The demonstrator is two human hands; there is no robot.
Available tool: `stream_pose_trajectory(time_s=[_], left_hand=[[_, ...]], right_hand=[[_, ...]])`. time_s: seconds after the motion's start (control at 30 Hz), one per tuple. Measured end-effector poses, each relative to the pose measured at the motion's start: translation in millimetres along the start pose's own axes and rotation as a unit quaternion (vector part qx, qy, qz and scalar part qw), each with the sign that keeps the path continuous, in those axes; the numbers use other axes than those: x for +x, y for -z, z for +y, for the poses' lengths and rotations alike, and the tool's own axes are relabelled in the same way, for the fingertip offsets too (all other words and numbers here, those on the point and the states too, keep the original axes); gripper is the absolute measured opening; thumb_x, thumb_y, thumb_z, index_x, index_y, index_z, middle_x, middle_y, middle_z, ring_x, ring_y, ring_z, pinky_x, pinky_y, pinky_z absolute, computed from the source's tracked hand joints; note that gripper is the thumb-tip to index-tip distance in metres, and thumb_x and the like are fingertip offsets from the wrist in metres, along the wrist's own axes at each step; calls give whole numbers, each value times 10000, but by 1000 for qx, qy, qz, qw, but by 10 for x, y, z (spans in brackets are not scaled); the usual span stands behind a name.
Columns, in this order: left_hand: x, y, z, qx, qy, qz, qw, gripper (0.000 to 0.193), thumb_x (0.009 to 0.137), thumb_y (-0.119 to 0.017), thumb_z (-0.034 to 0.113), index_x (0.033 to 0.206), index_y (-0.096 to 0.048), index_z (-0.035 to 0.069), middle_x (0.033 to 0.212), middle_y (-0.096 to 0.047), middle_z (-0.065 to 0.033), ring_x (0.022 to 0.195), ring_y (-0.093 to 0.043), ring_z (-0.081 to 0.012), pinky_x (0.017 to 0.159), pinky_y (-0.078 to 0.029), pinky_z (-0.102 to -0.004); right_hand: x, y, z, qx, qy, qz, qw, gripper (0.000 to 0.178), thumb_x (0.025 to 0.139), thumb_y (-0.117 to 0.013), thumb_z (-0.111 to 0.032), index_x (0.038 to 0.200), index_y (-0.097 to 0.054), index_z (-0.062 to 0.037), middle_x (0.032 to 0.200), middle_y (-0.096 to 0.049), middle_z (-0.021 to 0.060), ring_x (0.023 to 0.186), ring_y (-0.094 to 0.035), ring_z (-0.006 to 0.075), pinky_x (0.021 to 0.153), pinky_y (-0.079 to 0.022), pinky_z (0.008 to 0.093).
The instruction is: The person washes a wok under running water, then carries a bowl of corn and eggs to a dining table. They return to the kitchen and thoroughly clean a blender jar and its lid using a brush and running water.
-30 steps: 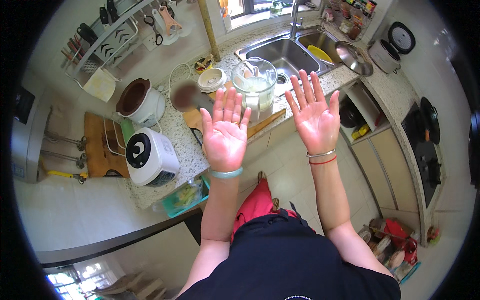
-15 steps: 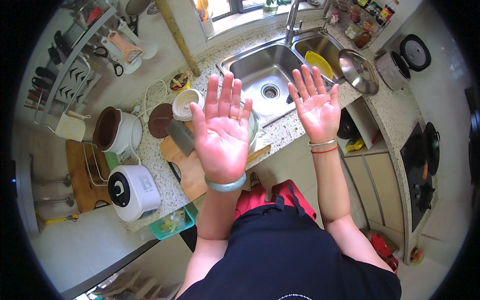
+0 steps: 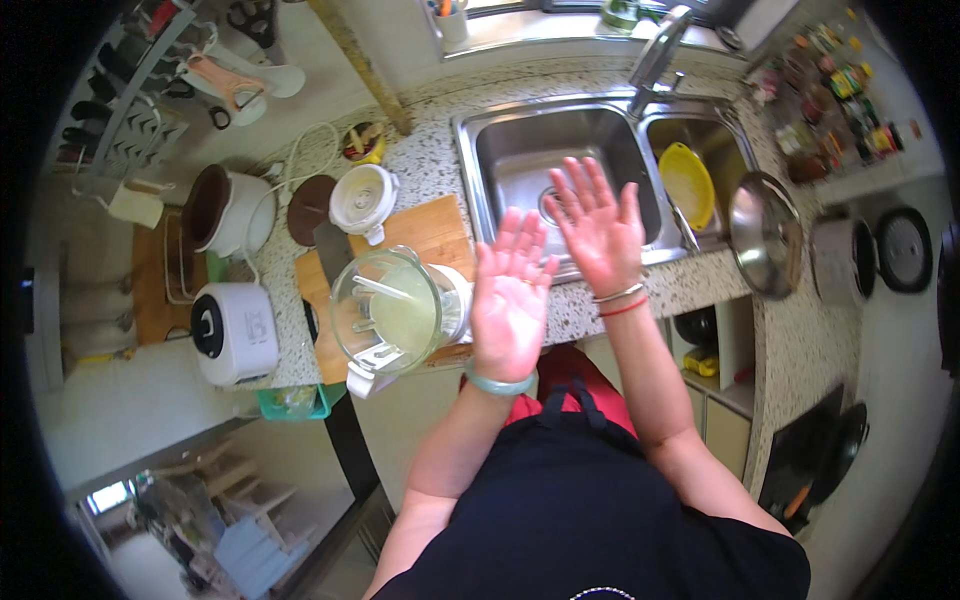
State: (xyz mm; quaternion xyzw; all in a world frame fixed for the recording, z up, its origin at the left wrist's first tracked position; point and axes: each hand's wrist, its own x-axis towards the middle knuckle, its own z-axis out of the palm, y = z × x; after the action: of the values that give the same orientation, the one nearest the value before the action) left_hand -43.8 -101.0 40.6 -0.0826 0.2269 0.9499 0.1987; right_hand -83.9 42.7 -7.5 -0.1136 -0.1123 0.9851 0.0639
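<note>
Looking down from the head camera, both hands are raised flat with palms up and fingers spread, holding nothing. The left hand (image 3: 512,300), with a pale green bangle at the wrist, hovers just right of the glass blender jug (image 3: 392,315); whether it touches the jug cannot be told. The right hand (image 3: 598,228), wearing thin bracelets, hangs over the front edge of the sink (image 3: 520,150), further right of the jug.

The blender jug holds pale green liquid and stands on the wooden cutting board (image 3: 425,228), at the counter's front edge. Behind the jug sits a white lidded container (image 3: 363,198); to the jug's left stands a white rice cooker (image 3: 236,330). A yellow strainer (image 3: 686,183) lies in the sink's right basin, well apart from the jug.

One risk, as I judge it: the jug appears uncovered and close to the counter edge, so a careless sweep of the left hand could tip it and spill liquid onto the floor.
</note>
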Motion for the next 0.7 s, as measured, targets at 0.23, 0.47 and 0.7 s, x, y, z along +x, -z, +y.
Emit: stream_pose_trajectory(time_s=[0.23, 0.47, 0.7], left_hand=[[293, 38, -556, -8, 18, 59, 998, 572, 1016, -390, 457, 1451, -361, 87, 1480, -397, -94, 1379, -349, -208, 1121, -288, -400], [253, -219, -437, 105, -50, 36, 993, 585, 1028, -372, 414, 1491, -288, 65, 1510, -357, -108, 1411, -305, -207, 1153, -226, -401], [-199, -455, 400, 161, -225, 52, 960, 529, 1034, -354, 371, 1444, -366, 37, 1444, -426, -134, 1367, -375, -239, 1151, -256, -417]], right_hand=[[306, 298, -393, 4, -66, 14, 998, 602, 1013, -310, -517, 1383, -442, -61, 1454, -432, 133, 1363, -377, 311, 1141, -277, 490], [463, 229, -168, -101, -169, -57, 979, 499, 1032, -363, -376, 1354, -472, -11, 1406, -481, 163, 1285, -473, 296, 1082, -380, 448], [260, -1193, 339, -480, -162, -280, 815, 283, 994, -516, -200, 1045, -667, 35, 945, -701, 76, 866, -651, 127, 777, -513, 266]])
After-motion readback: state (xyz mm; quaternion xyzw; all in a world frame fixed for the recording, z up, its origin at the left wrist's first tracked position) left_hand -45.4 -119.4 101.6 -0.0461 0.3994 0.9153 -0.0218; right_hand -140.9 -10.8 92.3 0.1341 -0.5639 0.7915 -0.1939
